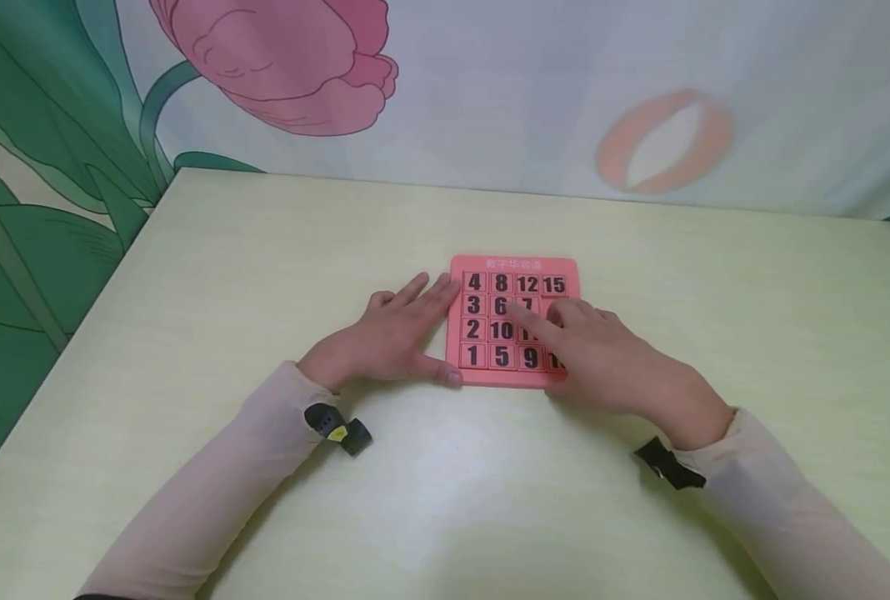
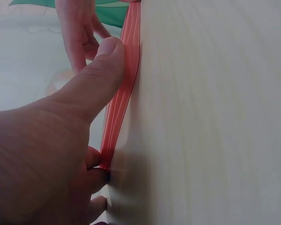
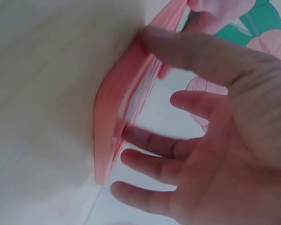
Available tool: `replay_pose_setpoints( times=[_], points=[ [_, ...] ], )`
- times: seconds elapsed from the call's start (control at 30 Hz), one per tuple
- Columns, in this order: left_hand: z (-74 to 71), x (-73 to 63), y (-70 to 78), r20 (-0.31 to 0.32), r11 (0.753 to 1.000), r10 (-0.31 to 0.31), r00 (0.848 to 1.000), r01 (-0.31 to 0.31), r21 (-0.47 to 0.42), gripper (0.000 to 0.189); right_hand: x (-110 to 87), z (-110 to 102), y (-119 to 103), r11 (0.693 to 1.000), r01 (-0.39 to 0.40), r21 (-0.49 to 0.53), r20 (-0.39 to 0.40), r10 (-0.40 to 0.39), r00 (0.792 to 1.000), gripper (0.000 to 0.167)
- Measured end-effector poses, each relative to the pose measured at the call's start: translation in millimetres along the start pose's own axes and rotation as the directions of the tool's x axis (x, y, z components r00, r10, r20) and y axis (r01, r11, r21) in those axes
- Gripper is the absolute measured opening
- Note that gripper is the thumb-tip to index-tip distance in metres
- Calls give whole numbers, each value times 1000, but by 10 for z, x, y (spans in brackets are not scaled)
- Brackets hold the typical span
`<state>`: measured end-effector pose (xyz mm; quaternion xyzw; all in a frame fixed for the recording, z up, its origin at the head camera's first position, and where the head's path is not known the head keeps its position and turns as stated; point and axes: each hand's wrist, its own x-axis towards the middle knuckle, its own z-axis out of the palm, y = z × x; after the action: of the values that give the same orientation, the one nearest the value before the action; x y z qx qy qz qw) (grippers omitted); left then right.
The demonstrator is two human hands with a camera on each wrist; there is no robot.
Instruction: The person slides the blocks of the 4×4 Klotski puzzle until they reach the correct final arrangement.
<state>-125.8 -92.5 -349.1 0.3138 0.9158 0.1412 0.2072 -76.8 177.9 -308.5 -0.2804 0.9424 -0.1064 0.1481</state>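
Observation:
A pink sliding number puzzle (image 1: 490,379) lies flat on the table, its black-numbered tiles in a square grid. My left hand (image 1: 396,337) braces its left side, fingertips by the upper left edge and thumb at the lower left corner. In the left wrist view, the thumb (image 2: 105,61) lies against the puzzle's side. My right hand (image 1: 602,358) is over the right part and hides several tiles there. Its index finger points across the 7 toward the 6 tile (image 1: 501,306). In the right wrist view that index finger is off the board, while the thumb (image 3: 166,44) touches the edge.
The pale table (image 1: 280,233) extends around the puzzle on all sides. Behind it hangs a curtain (image 1: 490,125) printed with a pink flower and green leaves. Black straps (image 1: 670,467) sit at both sleeve cuffs.

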Motion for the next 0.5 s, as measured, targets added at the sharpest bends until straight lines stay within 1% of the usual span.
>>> replay_pose_setpoints(
  times=[0.1, 0.2, 0.3, 0.37, 0.5],
  points=[
    [6, -1, -12, -1, 1000, -1, 1000, 1, 0, 121, 72, -37, 63, 998, -54, 16, 72, 52, 996, 104],
    [17, 2, -18, -1, 1000, -1, 1000, 1, -13, 120, 176, -77, 151, 995, -99, 15, 153, 95, 984, 117],
    [29, 4, -18, 5, 1000, -4, 1000, 4, -21, 120, 242, -96, 204, 992, -125, 18, 207, 119, 971, 123],
    [29, 1, -15, 10, 1000, -10, 1000, 10, -18, 120, 247, -100, 192, 993, -118, 11, 201, 114, 973, 123],
    [-4, -13, 0, 8, 1000, -14, 1000, 14, 1, 120, 207, -107, 84, 998, -69, 1, 135, 68, 988, 117]
  ],
)
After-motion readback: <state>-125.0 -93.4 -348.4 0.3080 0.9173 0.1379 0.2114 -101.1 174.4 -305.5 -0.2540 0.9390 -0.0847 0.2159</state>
